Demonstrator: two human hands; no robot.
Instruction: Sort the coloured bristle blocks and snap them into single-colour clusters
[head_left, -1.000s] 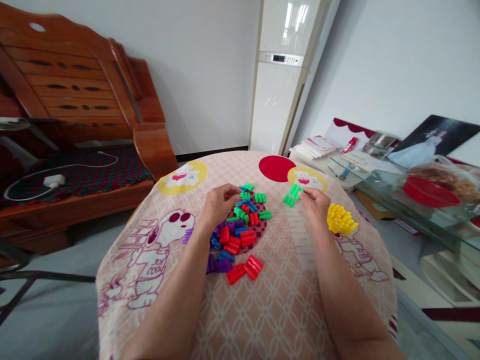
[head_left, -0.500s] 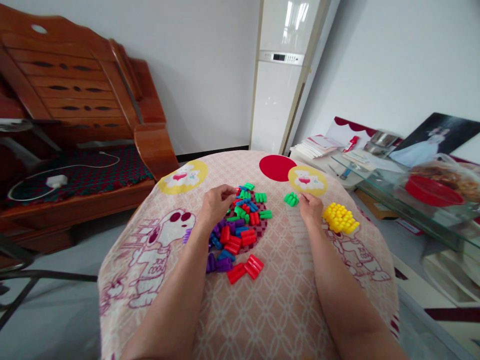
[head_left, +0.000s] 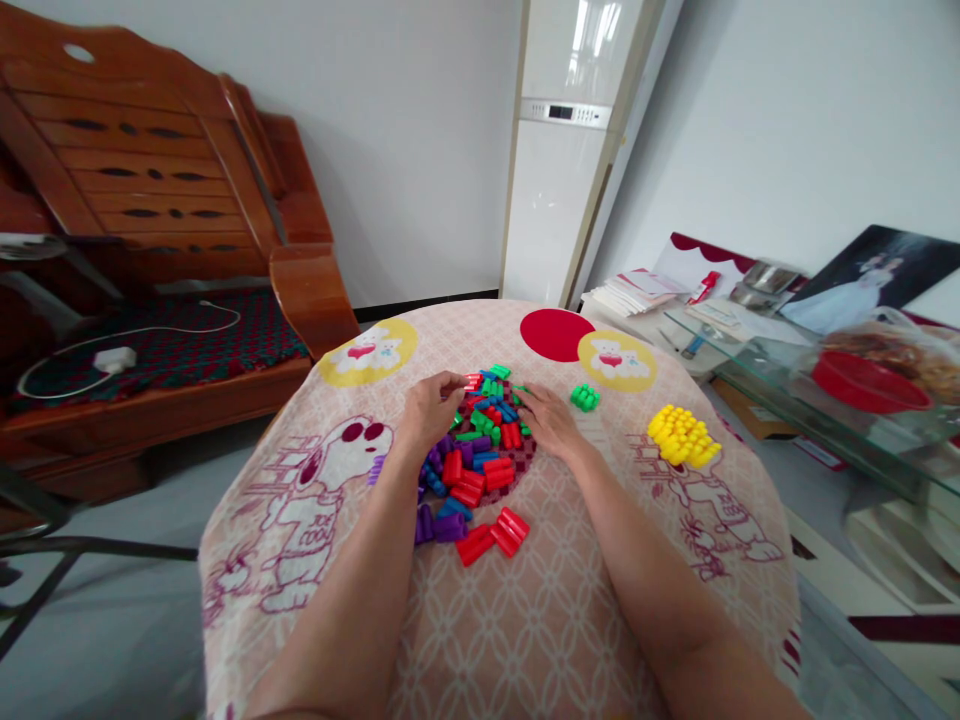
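Observation:
A heap of small plastic pieces [head_left: 480, 450] in red, green, blue and purple lies in the middle of a round table under a patterned cloth [head_left: 525, 620]. My left hand [head_left: 427, 410] rests at the heap's left edge, fingers curled, pinching a red piece [head_left: 472, 380] at the fingertips. At the heap's right edge lies my right hand [head_left: 547, 420], fingers stretched over green pieces. A small cluster of joined green pieces [head_left: 583, 397] sits alone to its right. Farther right lies a block of joined yellow pieces [head_left: 682, 436].
A wooden bench [head_left: 150, 250] with a charger and cable stands at the left. A tall white air conditioner [head_left: 562, 150] is behind the table. A glass table [head_left: 825, 400] with a red bowl, papers and a photo stands at the right.
My right hand left the green cluster and moved left to the heap's right edge. The cluster stays on the cloth. My left hand stayed put and now shows a red piece.

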